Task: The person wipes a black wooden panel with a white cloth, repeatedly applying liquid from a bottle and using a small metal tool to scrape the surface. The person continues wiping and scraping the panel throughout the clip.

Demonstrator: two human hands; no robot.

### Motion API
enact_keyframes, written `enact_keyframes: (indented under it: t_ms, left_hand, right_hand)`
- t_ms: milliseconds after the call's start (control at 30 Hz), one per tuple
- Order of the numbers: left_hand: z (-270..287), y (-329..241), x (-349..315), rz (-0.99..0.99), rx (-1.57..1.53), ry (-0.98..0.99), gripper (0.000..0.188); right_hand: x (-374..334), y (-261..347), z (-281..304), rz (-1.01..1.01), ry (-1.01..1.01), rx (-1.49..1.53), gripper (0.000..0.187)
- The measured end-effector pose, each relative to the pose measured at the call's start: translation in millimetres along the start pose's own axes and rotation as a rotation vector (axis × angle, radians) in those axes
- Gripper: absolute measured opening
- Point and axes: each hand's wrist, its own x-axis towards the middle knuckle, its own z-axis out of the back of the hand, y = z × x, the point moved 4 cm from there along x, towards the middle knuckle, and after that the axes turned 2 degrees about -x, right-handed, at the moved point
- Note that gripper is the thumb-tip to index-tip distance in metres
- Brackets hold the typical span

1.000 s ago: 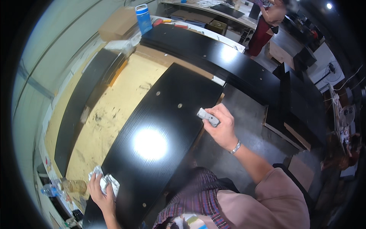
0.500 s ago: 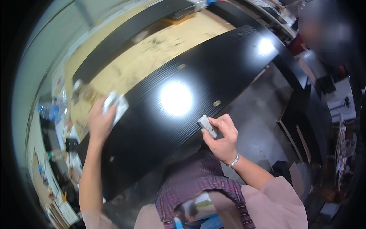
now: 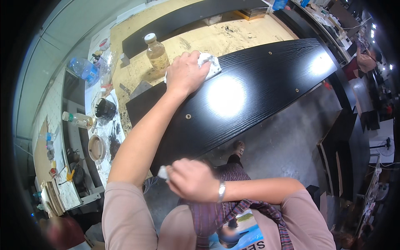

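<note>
A long black wood-grained board [image 3: 266, 79] with small round brass-coloured inserts lies slanting before me. On its far left edge my left hand [image 3: 185, 71] presses a crumpled white cloth [image 3: 213, 66], fingers closed over it. Just behind that hand a clear bottle [image 3: 156, 56] with a white cap and yellowish liquid stands upright. My right hand [image 3: 193, 179], smeared by motion, is in front of my body near the board's close edge. A small whitish block [image 3: 163, 172] sticks out between its closed fingers.
Under the board is a stained pale-yellow tabletop [image 3: 183, 43]; a second black board [image 3: 187, 21] lies farther back. At left are a blue-tinted bottle [image 3: 85, 70], a black cup [image 3: 105, 109] and a round dish [image 3: 96, 148]. Another person [image 3: 366, 61] is at far right.
My left hand has moved the cloth along the board's far edge, up beside the bottle. My right hand has swung left and closer to my body with the block. The view has shifted.
</note>
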Motion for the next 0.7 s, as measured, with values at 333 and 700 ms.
enact_keyframes:
  t_ms: [333, 700]
  left_hand:
    - [3, -4, 1, -0.098, -0.063, -0.036, 0.041]
    - [69, -49, -127, -0.422, -0.663, -0.095, 0.053]
  right_hand:
    - [3, 26, -8, 0.207, 0.117, 0.127, 0.032]
    - [4, -88, 133, -0.752, -0.565, 0.973, 0.036]
